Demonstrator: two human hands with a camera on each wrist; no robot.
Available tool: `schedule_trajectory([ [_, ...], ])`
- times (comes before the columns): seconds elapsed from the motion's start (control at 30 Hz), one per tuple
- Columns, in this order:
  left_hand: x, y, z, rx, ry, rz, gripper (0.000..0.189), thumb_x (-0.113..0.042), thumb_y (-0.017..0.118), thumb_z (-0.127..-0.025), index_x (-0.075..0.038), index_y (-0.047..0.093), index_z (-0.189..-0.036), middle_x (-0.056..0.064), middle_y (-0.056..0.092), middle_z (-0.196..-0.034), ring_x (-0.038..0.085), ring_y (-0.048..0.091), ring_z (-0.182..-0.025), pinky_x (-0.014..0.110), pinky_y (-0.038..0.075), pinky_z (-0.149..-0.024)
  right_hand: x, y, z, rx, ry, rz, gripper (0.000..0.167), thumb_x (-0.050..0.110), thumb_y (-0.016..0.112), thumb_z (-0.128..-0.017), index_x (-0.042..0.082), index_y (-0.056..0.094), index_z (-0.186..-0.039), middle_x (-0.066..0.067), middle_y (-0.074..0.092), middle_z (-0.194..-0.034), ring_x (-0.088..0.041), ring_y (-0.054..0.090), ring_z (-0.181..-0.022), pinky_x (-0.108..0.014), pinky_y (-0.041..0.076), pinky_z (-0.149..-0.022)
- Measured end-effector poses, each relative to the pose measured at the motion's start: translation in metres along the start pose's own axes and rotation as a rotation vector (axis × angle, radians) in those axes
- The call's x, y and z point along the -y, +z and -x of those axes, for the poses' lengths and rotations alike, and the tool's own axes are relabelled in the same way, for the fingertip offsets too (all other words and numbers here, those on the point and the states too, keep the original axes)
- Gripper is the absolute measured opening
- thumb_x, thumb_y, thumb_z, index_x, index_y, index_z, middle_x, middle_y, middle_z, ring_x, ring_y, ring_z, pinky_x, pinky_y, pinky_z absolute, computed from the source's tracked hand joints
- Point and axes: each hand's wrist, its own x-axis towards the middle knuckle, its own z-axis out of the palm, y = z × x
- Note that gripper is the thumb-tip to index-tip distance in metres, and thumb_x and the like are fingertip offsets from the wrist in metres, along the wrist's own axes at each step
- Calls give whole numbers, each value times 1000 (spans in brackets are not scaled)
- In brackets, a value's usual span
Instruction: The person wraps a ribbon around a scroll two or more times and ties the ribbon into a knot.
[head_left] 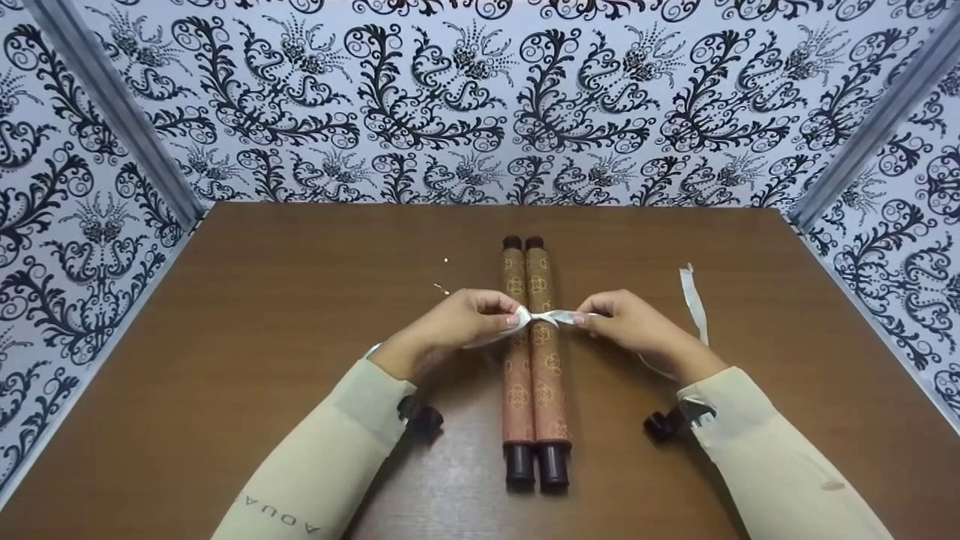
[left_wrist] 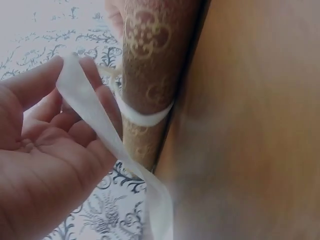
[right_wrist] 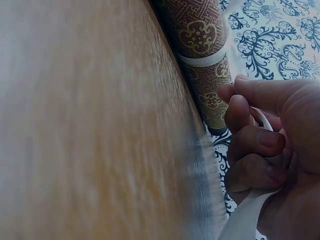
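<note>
A scroll rolled up from both ends (head_left: 517, 394), reddish-brown with gold medallions and dark end knobs, lies lengthwise on the table. White ribbon (head_left: 566, 317) circles it and crosses in a small twist on top, above the middle. My left hand (head_left: 450, 326) pinches one end of the ribbon between thumb and fingers, just left of the twist; a long tail (left_wrist: 155, 195) hangs from it in the left wrist view. To the right, my right hand (head_left: 637, 322) pinches the other end. In the right wrist view, that ribbon (right_wrist: 245, 217) runs through the curled fingers past the palm.
The brown table (head_left: 337, 262) ends at a back wall (head_left: 480, 97) of black-and-white scroll-patterned paper, with matching side walls. A loose stretch of ribbon (head_left: 694, 300) lies beyond the right wrist. Small golden bits (head_left: 441, 288) lie left of the scroll.
</note>
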Motion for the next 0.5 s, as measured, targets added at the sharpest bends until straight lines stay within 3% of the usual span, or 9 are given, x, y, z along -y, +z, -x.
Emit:
schedule_trajectory([
  [0.1, 1, 4, -2, -47, -39, 140, 7, -11, 69, -100, -7, 72, -105, -4, 69, -87, 5, 60, -74, 15, 48, -65, -1, 2, 0, 3, 14, -28, 21, 22, 71, -99, 1, 74, -95, -3, 63, -82, -13, 52, -74, -24, 44, -66],
  [0.27, 3, 9, -5, -118, -14, 271, 13, -18, 63, -104, -16, 67, -92, -6, 63, -78, 3, 49, -60, 18, 35, -52, -1, 3, 0, 7, 15, -32, 19, 21, 71, -99, 2, 74, -95, -5, 63, -83, -13, 52, -74, -24, 44, -67],
  [0.5, 4, 15, -7, -181, 57, 351, 12, -17, 62, -104, -15, 71, -97, 1, 74, -106, 8, 59, -76, 22, 43, -60, 0, 3, 0, 9, 7, -4, 17, 19, 70, -99, 3, 74, -95, -1, 62, -80, -14, 52, -73, -24, 44, -66],
])
